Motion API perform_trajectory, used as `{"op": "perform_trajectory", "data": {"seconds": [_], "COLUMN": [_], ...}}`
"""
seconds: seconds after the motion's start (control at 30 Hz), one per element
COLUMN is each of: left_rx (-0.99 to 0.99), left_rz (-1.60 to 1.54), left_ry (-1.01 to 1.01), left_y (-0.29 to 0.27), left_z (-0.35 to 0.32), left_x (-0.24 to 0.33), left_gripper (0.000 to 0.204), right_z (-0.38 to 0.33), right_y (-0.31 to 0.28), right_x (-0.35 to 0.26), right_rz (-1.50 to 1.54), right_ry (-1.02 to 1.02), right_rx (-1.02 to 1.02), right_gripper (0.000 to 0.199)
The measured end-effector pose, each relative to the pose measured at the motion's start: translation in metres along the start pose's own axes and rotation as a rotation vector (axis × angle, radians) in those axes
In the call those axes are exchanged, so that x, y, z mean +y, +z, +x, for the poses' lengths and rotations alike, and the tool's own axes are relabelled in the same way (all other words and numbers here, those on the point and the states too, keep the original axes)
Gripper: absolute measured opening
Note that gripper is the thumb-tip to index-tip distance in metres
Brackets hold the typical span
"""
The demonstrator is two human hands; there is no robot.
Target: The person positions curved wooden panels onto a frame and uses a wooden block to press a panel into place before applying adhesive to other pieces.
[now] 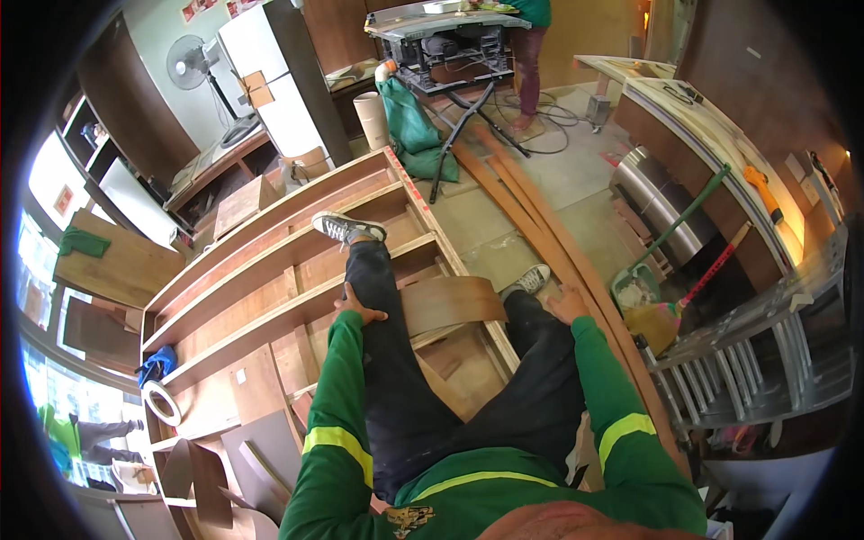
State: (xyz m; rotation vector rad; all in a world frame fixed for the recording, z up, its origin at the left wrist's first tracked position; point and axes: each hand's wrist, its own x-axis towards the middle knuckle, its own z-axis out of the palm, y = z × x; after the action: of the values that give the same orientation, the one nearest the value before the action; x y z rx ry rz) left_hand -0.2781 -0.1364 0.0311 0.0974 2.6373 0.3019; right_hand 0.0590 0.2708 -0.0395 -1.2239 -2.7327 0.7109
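My left hand (362, 306) rests on my left leg near the knee, thumb and fingers apart, with nothing in it. By my right knee, my right hand (566, 304) lies with its fingers spread, next to long brown boards (531, 211); it holds nothing that I can see. Between my legs a curved brown strip (454, 303) lies across a large wooden frame (310, 236) divided into long compartments. My left foot (346, 228) is on the frame, while my right shoe (529, 280) is beyond its right edge.
A green long-handled dustpan (637, 286) and an aluminium ladder (720, 346) stand at the right. Ahead is a table saw (445, 40) on a folding stand, with a person (529, 63) beside it. A tape roll (162, 403) lies on the frame's left side.
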Motion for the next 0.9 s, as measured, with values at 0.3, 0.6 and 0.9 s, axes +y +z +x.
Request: {"op": "perform_trajectory", "data": {"seconds": [0.3, 0.6, 0.9], "left_rx": [0.045, 0.042, 0.07], "left_rz": [-0.058, 0.015, -0.007], "left_ry": [0.067, 0.05, 0.061], "left_y": [0.008, 0.005, 0.012], "left_z": [-0.006, -0.009, -0.007], "left_x": [-0.016, -0.007, -0.015], "left_gripper": [0.137, 0.135, 0.128], "right_z": [0.01, 0.024, 0.011], "right_y": [0.017, 0.031, 0.028], "right_x": [-0.004, 0.017, 0.006], "right_rz": [-0.449, -0.453, -0.365], "right_ry": [0.071, 0.075, 0.154], "right_rx": [-0.759, -0.759, -0.625], "right_gripper": [0.089, 0.097, 0.089]}}
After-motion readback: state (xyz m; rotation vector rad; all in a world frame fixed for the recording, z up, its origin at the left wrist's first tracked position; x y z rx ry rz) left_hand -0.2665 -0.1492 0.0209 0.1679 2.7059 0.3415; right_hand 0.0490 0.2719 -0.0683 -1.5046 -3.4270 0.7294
